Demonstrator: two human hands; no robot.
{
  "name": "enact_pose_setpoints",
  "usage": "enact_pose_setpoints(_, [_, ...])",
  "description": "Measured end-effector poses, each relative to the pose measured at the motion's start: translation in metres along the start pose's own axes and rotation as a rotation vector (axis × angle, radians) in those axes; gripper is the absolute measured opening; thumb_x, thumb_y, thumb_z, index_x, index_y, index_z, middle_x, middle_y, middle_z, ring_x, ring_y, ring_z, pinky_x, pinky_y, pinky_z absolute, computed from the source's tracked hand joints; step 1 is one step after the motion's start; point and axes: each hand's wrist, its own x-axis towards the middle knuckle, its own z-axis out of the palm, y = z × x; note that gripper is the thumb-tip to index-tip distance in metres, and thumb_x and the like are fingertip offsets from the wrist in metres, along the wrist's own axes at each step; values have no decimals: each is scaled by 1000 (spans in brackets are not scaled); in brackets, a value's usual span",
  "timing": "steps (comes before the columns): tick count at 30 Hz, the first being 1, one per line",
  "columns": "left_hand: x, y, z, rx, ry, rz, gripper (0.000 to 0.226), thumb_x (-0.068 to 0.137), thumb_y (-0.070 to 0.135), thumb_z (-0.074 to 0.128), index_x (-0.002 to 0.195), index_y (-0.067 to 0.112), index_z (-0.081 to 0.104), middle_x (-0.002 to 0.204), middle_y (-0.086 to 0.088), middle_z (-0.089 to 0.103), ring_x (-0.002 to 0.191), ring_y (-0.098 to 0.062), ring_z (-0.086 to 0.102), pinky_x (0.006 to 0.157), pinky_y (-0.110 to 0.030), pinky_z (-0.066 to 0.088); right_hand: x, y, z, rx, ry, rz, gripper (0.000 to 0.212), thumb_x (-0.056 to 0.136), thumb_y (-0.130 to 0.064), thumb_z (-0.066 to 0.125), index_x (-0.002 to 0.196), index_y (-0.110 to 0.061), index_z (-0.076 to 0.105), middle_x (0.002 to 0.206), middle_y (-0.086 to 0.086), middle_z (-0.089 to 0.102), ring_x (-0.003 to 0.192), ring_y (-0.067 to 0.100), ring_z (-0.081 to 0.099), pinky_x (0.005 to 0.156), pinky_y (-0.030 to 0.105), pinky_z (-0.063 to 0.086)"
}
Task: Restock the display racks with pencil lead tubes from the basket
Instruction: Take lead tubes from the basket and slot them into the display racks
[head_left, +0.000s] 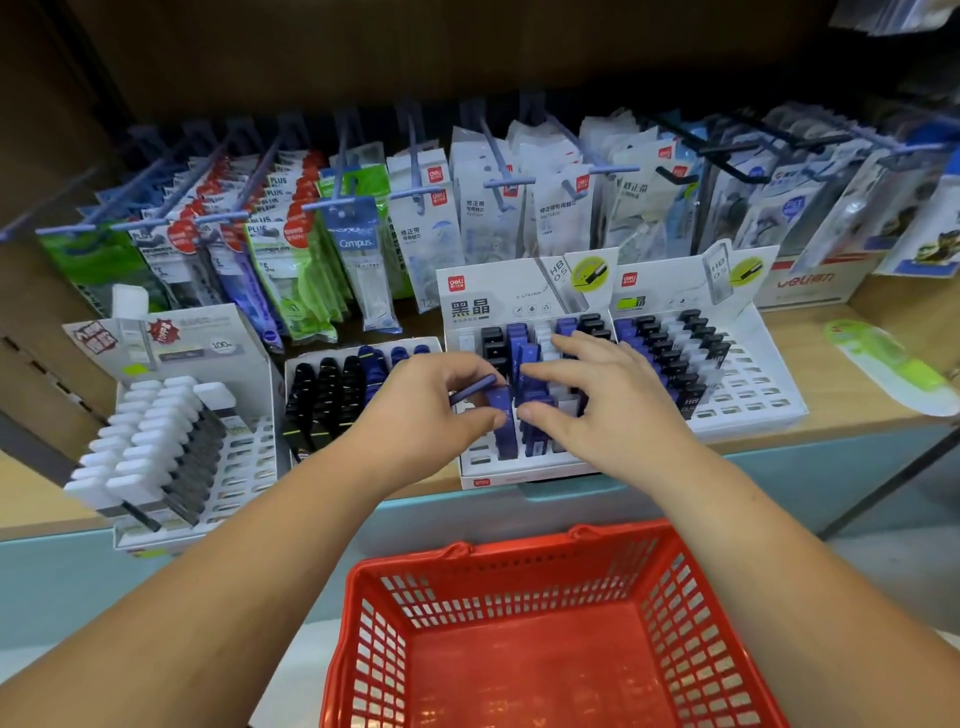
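Observation:
A white display rack (524, 470) stands at the middle of the shelf, with black, blue and white lead tubes upright in its slots. My left hand (426, 410) holds blue lead tubes (475, 389) in curled fingers at the rack's left side. Its thumb presses on a blue tube (503, 415) standing in the rack. My right hand (597, 400) rests with spread fingers on the tubes in the rack's middle rows. The red basket (550, 629) sits below the shelf edge, and no tubes show inside it.
Three more racks line the shelf: white-capped tubes (156, 441) at left, black and blue ones (332, 395) beside it, another (727, 364) at right. Packets hang on hooks (415, 171) behind. A green item (893, 364) lies far right.

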Motion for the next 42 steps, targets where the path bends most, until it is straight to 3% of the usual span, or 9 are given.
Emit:
enact_pose_setpoints(4, [1,1,0,-85,-5,-55,16,84,11,84,95,13,72,72,9,66,50,7,53,53,-5,37,-1,0,0,80,42,14,56,81,-50,82,133,-35,68,148,-2,56,143,14,43,122,52,26])
enact_pose_setpoints(10, [3,4,-6,-58,-90,-45,11,84,10,84,88,11,74,58,12,58,42,4,44,47,-7,34,-1,-3,0,164,75,20,46,79,-47,84,123,-36,74,142,-3,60,137,15,48,119,56,30])
enact_pose_setpoints(16, [1,-10,9,43,-160,-92,14,81,20,88,82,24,75,73,0,72,63,-9,63,66,-31,55,-2,-6,-3,196,68,19,36,79,-40,84,114,-37,77,140,-4,61,137,14,48,118,58,29])
enact_pose_setpoints(21, [1,2,-6,-340,-50,-295,14,92,15,75,103,15,66,73,-1,60,55,-13,48,45,-25,33,-2,-10,-4,195,99,16,33,79,-51,75,109,-38,78,136,-10,62,134,11,49,118,58,29])
enact_pose_setpoints(23, [0,9,-13,-667,-129,-410,8,99,6,58,104,6,65,73,-7,53,52,-15,36,48,-27,16,-1,-14,-3,264,121,4,29,83,-47,77,110,-38,77,131,-15,62,131,7,50,117,53,32])
enact_pose_setpoints(27, [-9,15,-18,-901,-325,-442,32,105,13,45,90,4,71,76,-13,54,52,-14,35,46,-26,13,4,-32,2,314,109,-91,31,85,-55,64,108,-38,77,113,-30,61,125,3,57,113,48,38])
enact_pose_setpoints(31, [-12,17,-23,-940,-377,-485,35,107,28,43,97,7,69,72,-8,51,51,-12,31,45,-24,13,5,-39,-4,497,32,-4,3,90,-27,77,90,-30,76,109,-22,67,114,-9,59,99,8,36])
enact_pose_setpoints(36, [-11,9,-23,-882,-201,-515,32,109,32,43,110,6,62,74,-14,60,51,-16,43,41,-23,28,3,-38,-10,508,-19,90,14,93,-20,73,82,-27,69,127,-10,65,124,3,56,111,27,36])
enact_pose_setpoints(42, [-8,17,-14,-811,19,-449,14,104,16,60,94,7,64,75,-15,64,53,-17,52,45,-26,43,-2,-25,-11,407,44,54,8,92,-24,72,86,-29,69,111,-27,61,122,9,57,114,45,38])
